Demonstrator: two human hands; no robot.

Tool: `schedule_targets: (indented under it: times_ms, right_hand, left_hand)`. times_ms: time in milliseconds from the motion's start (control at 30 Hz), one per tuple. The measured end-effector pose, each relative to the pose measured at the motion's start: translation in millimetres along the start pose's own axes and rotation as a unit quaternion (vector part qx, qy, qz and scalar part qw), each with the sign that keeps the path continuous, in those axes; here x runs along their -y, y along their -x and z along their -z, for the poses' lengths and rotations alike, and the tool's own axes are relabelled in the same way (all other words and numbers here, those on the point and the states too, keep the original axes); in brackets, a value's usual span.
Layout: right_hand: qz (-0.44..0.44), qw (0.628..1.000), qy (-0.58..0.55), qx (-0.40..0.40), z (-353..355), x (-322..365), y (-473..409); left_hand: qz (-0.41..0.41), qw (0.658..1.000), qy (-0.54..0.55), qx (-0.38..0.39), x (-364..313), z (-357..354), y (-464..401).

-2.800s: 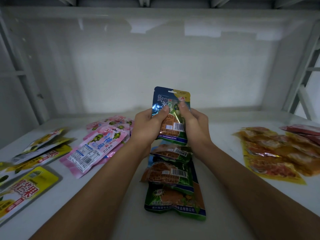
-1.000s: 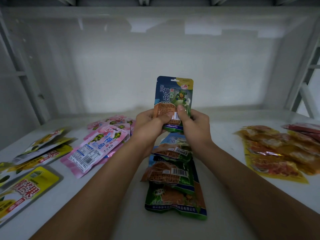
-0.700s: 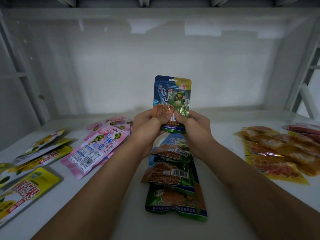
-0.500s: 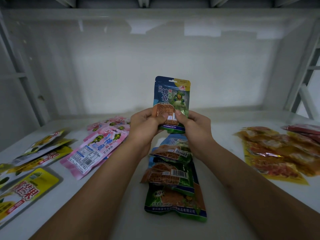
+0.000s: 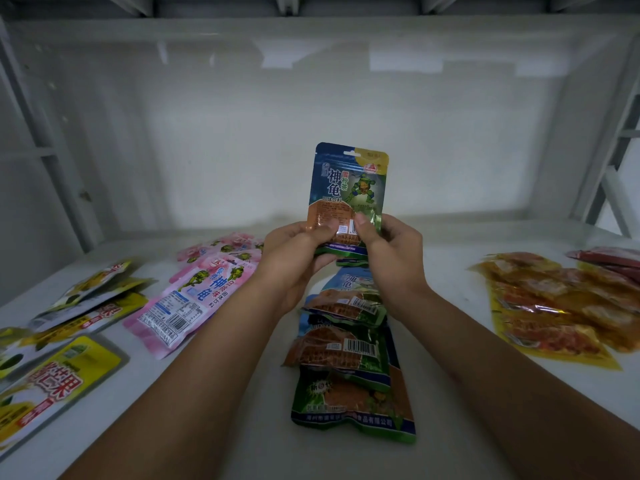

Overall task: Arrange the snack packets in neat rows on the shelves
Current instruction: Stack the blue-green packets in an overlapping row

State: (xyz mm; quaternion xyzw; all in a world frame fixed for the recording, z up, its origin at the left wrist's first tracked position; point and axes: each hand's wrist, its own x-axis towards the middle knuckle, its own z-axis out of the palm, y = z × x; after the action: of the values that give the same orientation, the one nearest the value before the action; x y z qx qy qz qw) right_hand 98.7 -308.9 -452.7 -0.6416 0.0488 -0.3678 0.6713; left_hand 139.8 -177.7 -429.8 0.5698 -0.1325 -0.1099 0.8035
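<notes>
Here, both hands are gripping one glossy foil packet [image 5: 348, 188] upright above the white shelf [image 5: 242, 427], at its middle and well clear of the surface. The left hand [image 5: 294, 258] is pinching the packet's lower left corner, thumb lying across the printed orange panel and fingers curling behind; the right hand [image 5: 393, 252] is pinching the lower right, thumb pressing on the front near the small barcode. The packet is a flat rectangle with rounded top corners, blue at the upper left, yellow at the upper right, with a green cartoon turtle and a green band along the bottom seam. Directly beneath the hands, a row of similar green-and-orange packets [image 5: 349, 358] is lying flat and overlapping like shingles, their crinkled film catching light. To the left, a fan of pink packets [image 5: 187, 299] with a matte white label panel is lying slanted, overlapping one another. Farther left, yellow packets [image 5: 59, 382] with red characters are sitting near the shelf's front edge. On the right, translucent yellow pouches [image 5: 550, 310], lumpy with orange contents, are lying piled together, and dark red packets [image 5: 613, 259] are showing at the far right edge. The shelf is smooth, painted metal with a pale back wall [image 5: 311, 98] behind.
</notes>
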Motion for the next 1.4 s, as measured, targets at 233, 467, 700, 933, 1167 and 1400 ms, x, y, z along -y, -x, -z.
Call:
schedule_targets:
  times_ms: [233,467,700,933,1167,1400]
  right_hand:
    - [-0.037,0.997,0.069,0.019,-2,-2,1]
    - [0.018,0.997,0.074,0.021,1,-2,1]
    - [0.014,0.999,0.028,0.030,-5,-4,1]
    - [0.028,0.998,0.047,0.023,-5,-6,0]
    - [-0.028,1.000,-0.002,0.000,0,-4,-5]
    - [-0.011,1.000,0.022,-0.003,4,-8,-8]
  left_hand:
    - [-0.029,0.999,-0.004,-0.012,1,1,1]
    - [-0.026,1.000,-0.013,0.012,-1,-3,3]
    - [-0.058,0.998,0.005,0.015,-4,-1,5]
    - [-0.035,0.999,-0.019,-0.003,-2,-1,4]
    - [-0.022,0.999,-0.035,0.015,-1,0,6]
    - [-0.024,0.999,-0.017,0.018,-1,-2,8]
